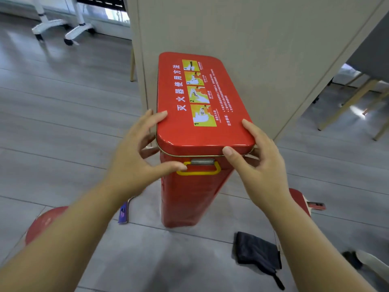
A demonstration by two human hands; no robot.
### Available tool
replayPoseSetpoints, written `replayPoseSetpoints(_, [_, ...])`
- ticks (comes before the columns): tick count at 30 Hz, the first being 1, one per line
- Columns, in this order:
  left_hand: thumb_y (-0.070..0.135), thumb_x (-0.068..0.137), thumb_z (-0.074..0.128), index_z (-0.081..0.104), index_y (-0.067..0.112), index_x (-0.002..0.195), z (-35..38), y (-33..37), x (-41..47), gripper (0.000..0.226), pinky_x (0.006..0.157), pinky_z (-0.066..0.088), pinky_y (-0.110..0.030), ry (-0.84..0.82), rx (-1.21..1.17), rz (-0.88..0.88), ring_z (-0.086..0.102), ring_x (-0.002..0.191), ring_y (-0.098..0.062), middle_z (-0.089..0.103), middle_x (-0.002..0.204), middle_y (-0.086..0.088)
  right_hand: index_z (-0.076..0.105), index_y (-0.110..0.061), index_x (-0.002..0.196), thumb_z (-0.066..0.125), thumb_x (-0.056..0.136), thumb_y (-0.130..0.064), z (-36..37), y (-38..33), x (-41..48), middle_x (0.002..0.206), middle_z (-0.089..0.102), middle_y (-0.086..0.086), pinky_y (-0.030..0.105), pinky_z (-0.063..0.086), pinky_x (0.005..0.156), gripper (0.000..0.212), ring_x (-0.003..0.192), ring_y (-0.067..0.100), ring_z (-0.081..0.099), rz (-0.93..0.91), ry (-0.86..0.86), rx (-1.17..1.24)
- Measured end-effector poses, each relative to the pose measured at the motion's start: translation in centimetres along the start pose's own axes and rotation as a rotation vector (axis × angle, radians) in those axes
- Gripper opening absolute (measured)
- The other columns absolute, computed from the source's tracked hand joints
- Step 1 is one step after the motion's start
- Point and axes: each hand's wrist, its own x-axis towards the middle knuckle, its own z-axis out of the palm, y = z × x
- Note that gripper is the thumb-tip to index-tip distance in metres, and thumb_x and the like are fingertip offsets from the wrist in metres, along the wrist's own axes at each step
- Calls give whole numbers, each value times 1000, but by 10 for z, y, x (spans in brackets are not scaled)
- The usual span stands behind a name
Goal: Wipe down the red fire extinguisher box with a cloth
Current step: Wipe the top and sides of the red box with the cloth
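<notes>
A grey plank floor (pixel 172 260) is being looked down on. Nearest, a dark folded cloth (pixel 257 252) is lying on it untouched, to the right of the box's foot, and a white shoe (pixel 371 264) is being cut off by the frame edge just beside it. A red paddle (pixel 45 222) is lying on the floor at the left and a second red paddle (pixel 300 197) at the right.

Between them the red fire extinguisher box (pixel 189 197) is standing upright on the floor, its lid (pixel 200 138) down. The lid's near left corner is being clasped by the left grip (pixel 134 152), with the forefinger on top, the other fingers curled under the rim and the thumb at the yellow handle (pixel 202 171). The near right corner is being clasped by the right grip (pixel 259 165), with the thumb pressed on the front edge and the fingers wrapped round the side.

Directly behind, the box is being backed by a beige partition (pixel 231 28). Farther off, white wheeled stand legs (pixel 63 28) are being seen at the left and wooden table legs (pixel 347 106) at the right.
</notes>
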Motion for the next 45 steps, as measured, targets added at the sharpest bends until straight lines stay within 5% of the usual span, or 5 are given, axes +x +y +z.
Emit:
replayPoseSetpoints(16, [20,52,78,37,35,135,-5,13,-2,94,93,51,-24,45,-111,-98,60,106,5,57,112,30,40,-36,139,59,69,-62,19,-6,-10,134,47,-13,33,52,94,77,117,6,51,16,47,77])
replayPoseSetpoints(20, [25,58,79,33,35,143,-2,12,-12,97,96,50,-37,109,-70,-116,55,120,-8,53,133,16,33,-43,141,59,74,-58,10,-2,-11,133,41,-19,30,52,94,73,115,3,50,22,-35,42])
replayPoseSetpoints(27, [25,74,77,56,21,95,23,-13,-56,30,71,51,-22,323,240,-336,64,88,-17,63,99,-5,33,-26,142,67,86,-30,-8,51,-37,121,55,-8,21,49,88,66,108,4,56,-182,43,-62])
replayPoseSetpoints(37, [47,85,59,58,29,108,114,-60,-89,29,82,46,-28,-781,882,-387,56,101,-13,61,112,9,59,-19,119,59,92,-32,-49,183,-81,117,59,0,29,46,87,30,102,16,56,306,-477,-505])
replayPoseSetpoints(45, [47,89,52,51,29,121,177,-90,-73,37,89,48,-38,-1087,957,-225,52,112,-19,54,124,4,46,-19,132,47,95,-38,-29,276,-105,131,49,7,37,46,87,42,113,30,52,387,-912,-959])
